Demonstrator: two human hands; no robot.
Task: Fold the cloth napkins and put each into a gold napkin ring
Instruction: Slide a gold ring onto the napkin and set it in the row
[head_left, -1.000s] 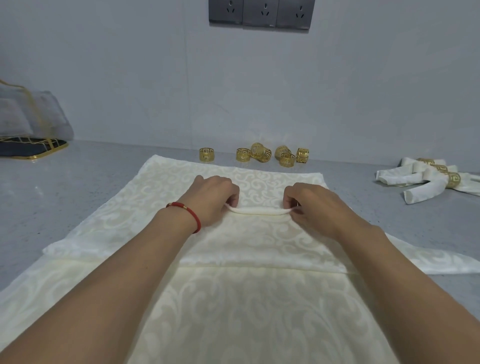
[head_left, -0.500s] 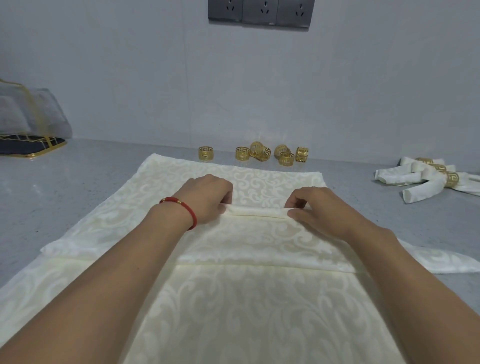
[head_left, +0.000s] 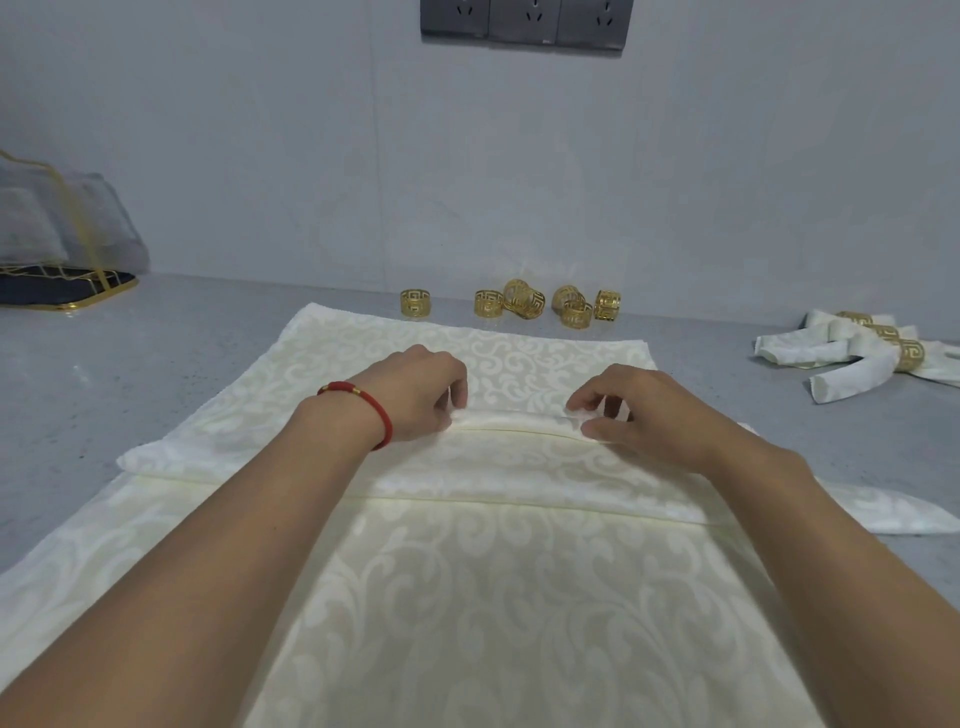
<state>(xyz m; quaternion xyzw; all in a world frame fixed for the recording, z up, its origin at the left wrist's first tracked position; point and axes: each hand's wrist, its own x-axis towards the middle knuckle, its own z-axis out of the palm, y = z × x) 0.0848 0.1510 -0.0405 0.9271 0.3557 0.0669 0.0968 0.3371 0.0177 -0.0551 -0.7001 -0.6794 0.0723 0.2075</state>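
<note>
A cream cloth napkin (head_left: 498, 597) lies spread on the grey counter (head_left: 156, 374), with a narrow folded pleat across its middle. The left hand (head_left: 415, 392) and the right hand (head_left: 631, 410) each pinch one end of that pleat with curled fingers. Loose gold napkin rings (head_left: 519, 304) stand just beyond the napkin's far edge by the wall, and finished ringed napkins (head_left: 862, 351) lie well apart at the right.

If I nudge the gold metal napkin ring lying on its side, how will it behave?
The tilted gold openwork napkin ring would probably roll, since its curved band meets the grey countertop. It looks light, being hollow and cut through. It leans on a neighbouring ring, so that may shift too.
</note>
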